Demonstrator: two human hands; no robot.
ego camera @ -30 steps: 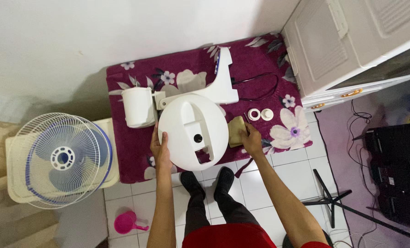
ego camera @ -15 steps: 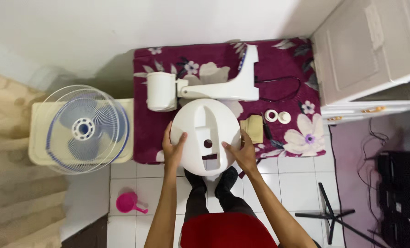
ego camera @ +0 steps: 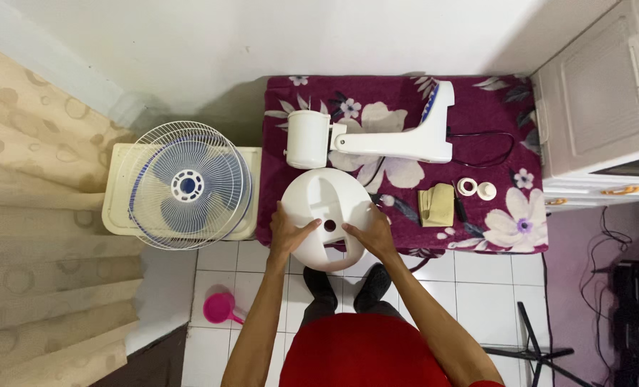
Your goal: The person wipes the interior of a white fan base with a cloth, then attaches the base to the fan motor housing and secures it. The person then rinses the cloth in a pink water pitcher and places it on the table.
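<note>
Head view, nearest the camera: both forearms extend forward over white floor tiles [ego camera: 477, 287], with two dark shoes [ego camera: 348, 283] below the hands. The left hand [ego camera: 289, 233] and right hand [ego camera: 372, 235] grip a round white base [ego camera: 327, 215] from opposite sides. Fingers [ego camera: 299, 228] of the left hand lie curled over the base's upper surface; fingers [ego camera: 355, 231] of the right hand are spread flat on its right half. Both hands are closed on the base. The base hangs over the near edge of the tabletop [ego camera: 405, 143], which is covered by a maroon floral cloth [ego camera: 491, 208]. A small round hole [ego camera: 330, 225] sits between the two sets of fingers.

Right of the right hand's fingers, on the cloth, lie a folded tan cloth [ego camera: 435, 204], a dark tool [ego camera: 460, 210] just beside it, and two small white rings [ego camera: 476, 188]. Beyond the fingers lie a white motor housing [ego camera: 307, 138] and a white stand neck [ego camera: 405, 140], joined end to end. A black cord [ego camera: 488, 150] runs right of the neck.

Left of the left hand's fingers, a fan cage [ego camera: 187, 185] with blue blades rests on a cream box [ego camera: 115, 208]. A pink scoop [ego camera: 223, 308] lies on the tiles, nearer than the cage. A white cabinet [ego camera: 599, 100] stands far right.
</note>
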